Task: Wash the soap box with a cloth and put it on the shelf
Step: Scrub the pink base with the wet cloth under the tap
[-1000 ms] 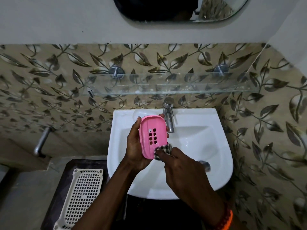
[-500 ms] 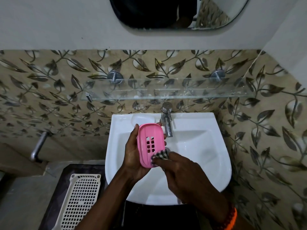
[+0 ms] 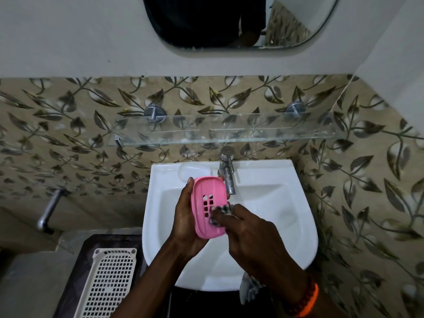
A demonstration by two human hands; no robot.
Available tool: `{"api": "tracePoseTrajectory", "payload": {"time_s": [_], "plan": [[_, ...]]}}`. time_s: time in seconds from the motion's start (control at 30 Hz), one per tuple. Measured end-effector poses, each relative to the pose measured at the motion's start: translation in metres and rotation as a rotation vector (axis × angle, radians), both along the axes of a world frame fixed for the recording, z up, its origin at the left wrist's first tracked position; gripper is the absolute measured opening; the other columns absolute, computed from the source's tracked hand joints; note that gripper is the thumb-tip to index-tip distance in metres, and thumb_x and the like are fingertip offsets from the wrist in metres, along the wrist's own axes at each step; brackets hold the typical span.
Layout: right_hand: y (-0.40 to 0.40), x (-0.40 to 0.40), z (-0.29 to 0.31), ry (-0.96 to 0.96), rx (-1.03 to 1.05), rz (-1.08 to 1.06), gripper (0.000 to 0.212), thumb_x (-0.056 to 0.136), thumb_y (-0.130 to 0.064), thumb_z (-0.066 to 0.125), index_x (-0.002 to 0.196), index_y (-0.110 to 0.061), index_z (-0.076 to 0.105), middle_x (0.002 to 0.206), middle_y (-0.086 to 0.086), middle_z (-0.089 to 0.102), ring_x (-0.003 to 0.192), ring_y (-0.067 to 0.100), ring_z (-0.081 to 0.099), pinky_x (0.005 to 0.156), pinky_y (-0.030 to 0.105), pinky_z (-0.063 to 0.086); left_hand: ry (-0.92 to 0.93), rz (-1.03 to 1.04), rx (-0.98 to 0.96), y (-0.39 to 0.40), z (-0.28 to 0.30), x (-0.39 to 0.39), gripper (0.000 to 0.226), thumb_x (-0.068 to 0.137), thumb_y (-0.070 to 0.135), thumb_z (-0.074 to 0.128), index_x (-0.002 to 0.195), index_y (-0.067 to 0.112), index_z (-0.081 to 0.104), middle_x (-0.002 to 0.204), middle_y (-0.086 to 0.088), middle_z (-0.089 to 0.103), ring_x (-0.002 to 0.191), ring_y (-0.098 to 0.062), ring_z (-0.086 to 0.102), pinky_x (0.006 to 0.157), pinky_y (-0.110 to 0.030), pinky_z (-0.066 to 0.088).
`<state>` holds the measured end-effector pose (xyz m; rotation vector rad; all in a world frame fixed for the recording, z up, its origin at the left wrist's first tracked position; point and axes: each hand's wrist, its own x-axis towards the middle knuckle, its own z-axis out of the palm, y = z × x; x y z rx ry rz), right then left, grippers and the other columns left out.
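1. Soap box, pink oval plastic with a slotted base [image 3: 207, 206], is held on edge above the white ceramic basin [image 3: 298, 226], just below the chrome tap [image 3: 227, 173].
2. Left hand [image 3: 185, 223] is wrapped round the box's back and lower end, fingers closed on it.
3. Right hand [image 3: 250, 235] is pinching a checked cloth [image 3: 221, 210] and pressing it against the slotted face.
4. Whether water is running cannot be told; the basin appears wet.
5. Risk: a wet plastic shell under sideways rubbing may twist out of the one-handed hold and drop into the basin.
6. Clear glass shelf [image 3: 229, 131] above the tap is narrow and lipless; a dripping box could slide off.
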<state>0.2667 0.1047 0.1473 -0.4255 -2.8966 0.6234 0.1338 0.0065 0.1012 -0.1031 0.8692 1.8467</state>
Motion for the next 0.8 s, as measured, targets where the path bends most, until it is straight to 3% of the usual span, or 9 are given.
{"api": "tracePoseTrajectory", "payload": {"time_s": [0.07,0.13,0.23,0.3,0.37,0.5,0.6,0.67,0.8], "plan": [[0.001,-0.005,0.006,0.031,0.019,-0.046,0.044,0.086,-0.017,0.060,0.125,-0.035,0.071,0.105,-0.003,0.072,0.068,0.023,0.069,0.048,0.026,0.049,-0.002,-0.004,-0.023,0.001,-0.001,0.006,0.077,0.081,0.070,0.055,0.118,0.007,0.079,0.121,-0.024,0.066,0.104,-0.036,0.067,0.100,-0.051,0.051],[0.001,-0.007,0.005,0.048,0.022,-0.053,0.046,0.085,-0.015,0.058,0.126,-0.032,0.071,0.111,0.001,0.072,0.074,0.027,0.072,0.051,0.030,0.055,0.018,-0.013,-0.025,0.002,0.000,0.007,0.077,0.083,0.070,0.057,0.123,0.007,0.077,0.126,-0.024,0.064,0.110,-0.036,0.065,0.105,-0.050,0.049],[-0.006,-0.003,0.001,0.015,-0.067,-0.027,0.049,0.092,-0.019,0.048,0.133,-0.042,0.061,0.131,-0.006,0.065,0.105,0.023,0.068,0.077,0.036,0.061,0.064,-0.001,-0.008,0.002,0.003,-0.003,0.074,0.080,0.070,0.058,0.119,0.010,0.079,0.116,-0.022,0.069,0.101,-0.034,0.068,0.098,-0.049,0.052],[-0.010,0.005,-0.005,-0.021,-0.105,0.017,0.050,0.093,-0.022,0.045,0.136,-0.048,0.053,0.130,-0.014,0.062,0.113,0.016,0.062,0.084,0.033,0.056,0.113,0.012,-0.006,0.002,0.004,-0.011,0.074,0.081,0.070,0.057,0.122,0.012,0.078,0.112,-0.019,0.071,0.093,-0.030,0.070,0.087,-0.044,0.056],[-0.009,0.007,-0.003,-0.041,-0.150,0.040,0.050,0.094,-0.023,0.045,0.136,-0.050,0.050,0.125,-0.015,0.062,0.112,0.013,0.061,0.085,0.032,0.056,0.119,0.015,-0.022,0.003,0.000,-0.013,0.075,0.081,0.071,0.058,0.122,0.012,0.078,0.112,-0.019,0.072,0.091,-0.029,0.072,0.083,-0.041,0.058],[0.009,-0.006,0.008,0.035,-0.211,-0.054,0.029,0.095,-0.021,0.059,0.117,-0.031,0.075,0.108,-0.005,0.075,0.100,0.016,0.070,0.086,0.027,0.057,0.086,0.017,-0.012,0.006,-0.004,-0.008,0.073,0.081,0.072,0.052,0.113,0.013,0.082,0.108,-0.017,0.074,0.088,-0.029,0.073,0.084,-0.043,0.059],[0.015,-0.011,0.011,0.061,-0.148,-0.107,0.019,0.096,-0.023,0.061,0.111,-0.021,0.073,0.103,0.003,0.077,0.097,0.026,0.070,0.080,0.039,0.057,0.131,-0.010,-0.026,0.012,-0.002,-0.005,0.072,0.077,0.072,0.060,0.112,0.014,0.082,0.104,-0.013,0.077,0.090,-0.026,0.075,0.085,-0.041,0.059],[0.011,-0.010,0.009,0.026,-0.120,-0.092,0.013,0.097,-0.027,0.060,0.105,-0.020,0.067,0.101,0.003,0.075,0.095,0.028,0.068,0.076,0.039,0.056,0.136,-0.031,-0.033,0.018,0.000,-0.004,0.069,0.077,0.072,0.060,0.107,0.015,0.084,0.099,-0.010,0.079,0.086,-0.023,0.076,0.081,-0.036,0.061],[0.003,-0.007,0.009,-0.030,-0.279,-0.063,0.012,0.095,-0.030,0.061,0.104,-0.026,0.069,0.097,-0.004,0.073,0.090,0.023,0.070,0.075,0.040,0.059,0.096,-0.023,-0.043,0.025,0.001,-0.003,0.070,0.083,0.068,0.056,0.107,0.007,0.082,0.095,-0.013,0.079,0.081,-0.024,0.076,0.073,-0.032,0.063]]}}
